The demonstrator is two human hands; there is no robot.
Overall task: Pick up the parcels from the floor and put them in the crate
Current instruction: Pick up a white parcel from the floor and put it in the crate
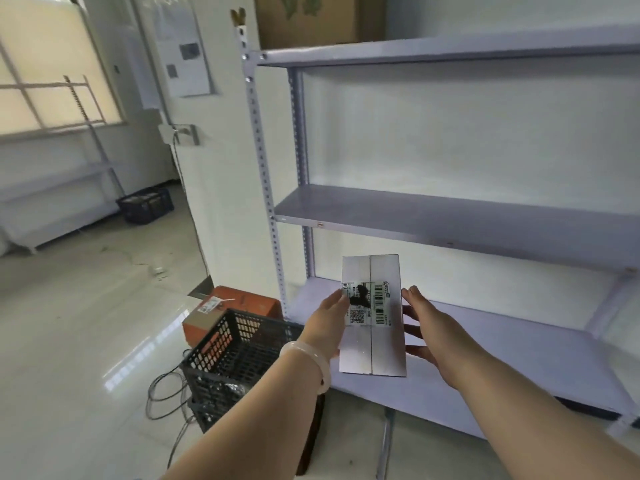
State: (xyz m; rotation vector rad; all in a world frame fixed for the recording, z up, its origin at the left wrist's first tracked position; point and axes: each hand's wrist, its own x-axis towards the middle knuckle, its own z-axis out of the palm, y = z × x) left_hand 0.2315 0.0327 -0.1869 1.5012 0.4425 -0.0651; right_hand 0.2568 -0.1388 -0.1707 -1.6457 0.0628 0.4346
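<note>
A white parcel with a barcode label is held upright in the air between both hands, in front of the lowest shelf. My left hand grips its left edge; a pale bangle circles that wrist. My right hand holds its right edge, fingers spread behind it. A black lattice crate stands on the floor to the lower left of the parcel, with something shiny at its bottom. An orange parcel with a label lies on the floor just behind the crate.
A grey metal shelf rack fills the right side, its upright post near the crate. Grey cables loop on the tiled floor left of the crate. A second dark crate sits far back left by a low shelf.
</note>
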